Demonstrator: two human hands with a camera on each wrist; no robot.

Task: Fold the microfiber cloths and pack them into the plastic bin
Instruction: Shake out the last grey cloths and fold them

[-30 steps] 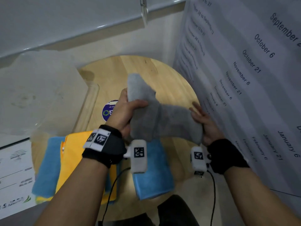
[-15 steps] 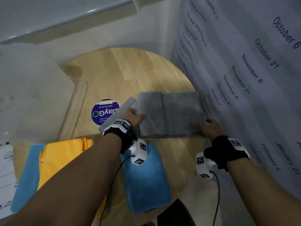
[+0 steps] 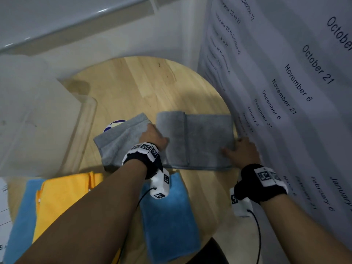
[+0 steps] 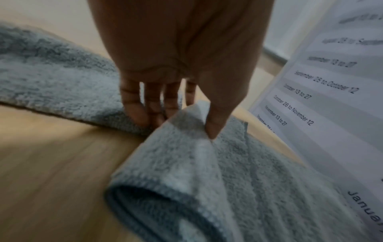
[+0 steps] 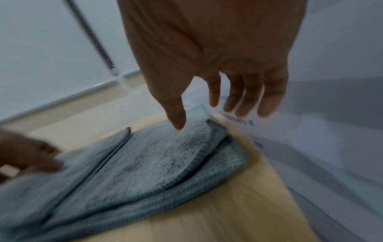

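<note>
A grey microfiber cloth point(image 3: 207, 140) lies partly folded on the round wooden table point(image 3: 137, 86), its right part doubled over and a loose flap point(image 3: 118, 141) spread to the left. My left hand point(image 3: 152, 136) pinches a raised fold of the cloth point(image 4: 186, 155) between thumb and fingers point(image 4: 134, 111). At the cloth's right edge my right hand point(image 3: 239, 148) has its thumb touching the top layer point(image 5: 157, 157), while its fingers point(image 5: 269, 104) hang straight past the edge and hold nothing. The clear plastic bin point(image 3: 88, 119) stands at the left.
A folded blue cloth point(image 3: 167, 216) lies near me, with a yellow cloth point(image 3: 62, 197) on another blue one point(image 3: 21, 216) to its left. A printed calendar sheet point(image 3: 285, 92) hangs close along the table's right side. A round sticker point(image 3: 114, 124) peeks from under the flap.
The grey cloth, held up in both hands a second ago, now lies on the table. Its left flap has spread over the sticker, and my right hand has let go.
</note>
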